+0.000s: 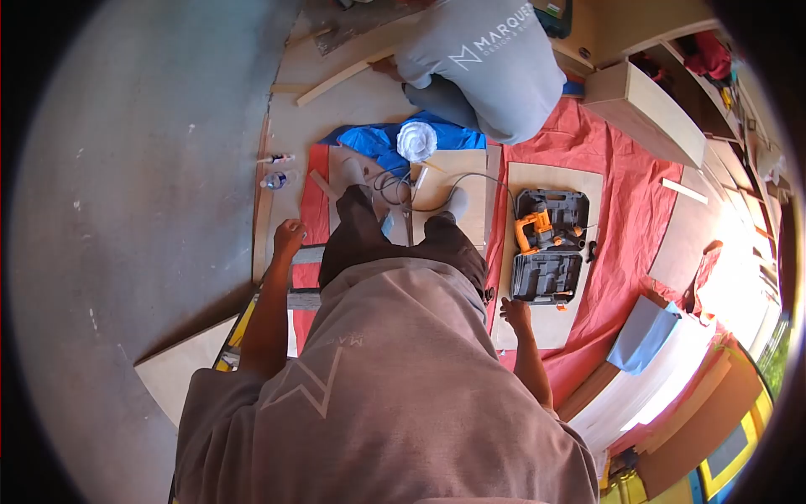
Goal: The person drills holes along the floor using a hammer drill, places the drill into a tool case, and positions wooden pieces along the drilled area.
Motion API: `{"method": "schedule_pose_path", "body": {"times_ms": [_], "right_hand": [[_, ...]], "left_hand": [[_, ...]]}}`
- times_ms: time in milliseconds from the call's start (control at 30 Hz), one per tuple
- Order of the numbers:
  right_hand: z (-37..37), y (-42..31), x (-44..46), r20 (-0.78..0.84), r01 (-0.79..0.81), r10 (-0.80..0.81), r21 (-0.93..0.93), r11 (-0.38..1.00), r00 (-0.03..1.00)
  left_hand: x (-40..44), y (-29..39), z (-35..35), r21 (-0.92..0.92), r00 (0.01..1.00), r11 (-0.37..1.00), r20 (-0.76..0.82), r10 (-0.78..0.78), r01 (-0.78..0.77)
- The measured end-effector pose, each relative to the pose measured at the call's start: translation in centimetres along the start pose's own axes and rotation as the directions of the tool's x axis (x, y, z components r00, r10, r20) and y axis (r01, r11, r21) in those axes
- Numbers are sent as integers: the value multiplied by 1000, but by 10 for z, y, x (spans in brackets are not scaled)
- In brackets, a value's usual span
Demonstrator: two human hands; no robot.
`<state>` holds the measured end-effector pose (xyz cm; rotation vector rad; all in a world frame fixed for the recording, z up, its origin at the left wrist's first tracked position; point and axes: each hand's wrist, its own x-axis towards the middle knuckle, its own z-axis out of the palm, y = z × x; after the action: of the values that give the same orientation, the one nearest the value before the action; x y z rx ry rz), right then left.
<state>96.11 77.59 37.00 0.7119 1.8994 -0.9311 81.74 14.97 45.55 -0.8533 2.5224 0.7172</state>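
My left hand (290,238) is held out at the left, its fingers curled together; whether anything small is between them is hidden. Below it are grey slats (304,299) beside my leg. Near the lower edge of an open black tool case (546,281), my right hand (515,312) hangs with its fingers loosely bent and apart, holding nothing visible. An orange and black power drill (534,230) lies across the case. A grey cable (453,180) runs over the boards around my feet.
Ahead, a co-worker in a grey shirt (491,71) crouches beside a wooden strip (344,80). Blue sheeting (382,151), a white round bundle (416,141), a plastic bottle (274,181) and red sheeting (617,218) cover parts of the floor. A wooden box (642,109) stands right.
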Motion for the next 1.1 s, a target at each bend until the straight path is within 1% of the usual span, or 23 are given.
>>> {"method": "schedule_pose_path", "body": {"times_ms": [33,67,167,200,300,333,400,433,500,533,567,600,633,667,700,733,767,800,833,900,967,1033,1100], "right_hand": [[1,2,4,12,-11,12,-89,996,1000],[3,3,9,-25,4,-6,-91,996,1000],[0,-17,19,-90,-11,-1,-129,992,996],[4,-27,21,-120,9,-12,-28,1000,993],[21,-85,2,-266,58,30,315,947,964],[33,-98,-1,-248,29,78,403,915,966],[68,-123,-16,-265,34,92,435,900,960],[88,-137,-29,-274,32,105,452,891,956],[134,-153,-54,-248,-41,134,346,937,959],[159,-142,-61,-233,-39,71,139,989,970],[178,-131,-68,-198,-30,13,-82,996,980],[190,-139,-83,-123,86,-169,-500,862,978],[203,-145,-99,22,188,-291,-808,558,957],[217,-137,-107,-128,77,-211,-656,751,969],[219,-140,-115,-195,-7,-105,-501,866,975],[220,-143,-123,-243,-87,8,-318,944,970],[223,-143,-132,-267,-162,127,-114,980,955],[226,-139,-134,-335,-182,163,-25,983,928],[225,-139,-131,-393,-169,134,-57,984,910],[233,-147,-130,-519,-39,175,263,964,836],[224,-203,-146,-408,-25,226,443,896,884],[239,-178,-128,-386,-66,154,233,970,909],[246,-191,-137,-401,-117,151,108,987,903]], "left_hand": [[-4,-1,-4,0,1000,1000,-9,-26,26],[-3,-16,0,64,998,998,-52,22,-19],[7,-72,7,158,995,987,97,0,-16],[17,-107,15,571,898,693,269,347,-439],[27,-140,14,435,840,726,379,389,-533],[34,-150,14,404,807,707,404,431,-580],[62,-171,9,337,723,652,457,518,-679],[80,-182,4,292,664,604,446,600,-741],[119,-202,-3,204,537,499,397,744,-842],[139,-206,3,44,859,974,481,175,-223],[145,-188,-18,-130,898,990,429,99,-47],[148,-162,-46,-302,920,945,391,6,122],[167,-176,-53,-290,894,943,448,-20,166],[175,-174,-63,-389,899,889,435,-56,243],[187,-179,-64,-380,897,888,435,-76,259],[199,-188,-66,-369,896,889,434,-95,272],[208,-196,-66,-353,894,892,434,-113,284],[210,-194,-68,-351,884,885,449,-127,305],[210,-193,-72,-351,876,878,461,-140,325],[205,-202,-78,-306,846,874,498,-191,378],[203,-194,-73,-237,810,898,556,-187,370],[205,-197,-70,-184,770,914,612,-181,362],[202,-187,-71,-161,764,926,622,-173,341]]}}
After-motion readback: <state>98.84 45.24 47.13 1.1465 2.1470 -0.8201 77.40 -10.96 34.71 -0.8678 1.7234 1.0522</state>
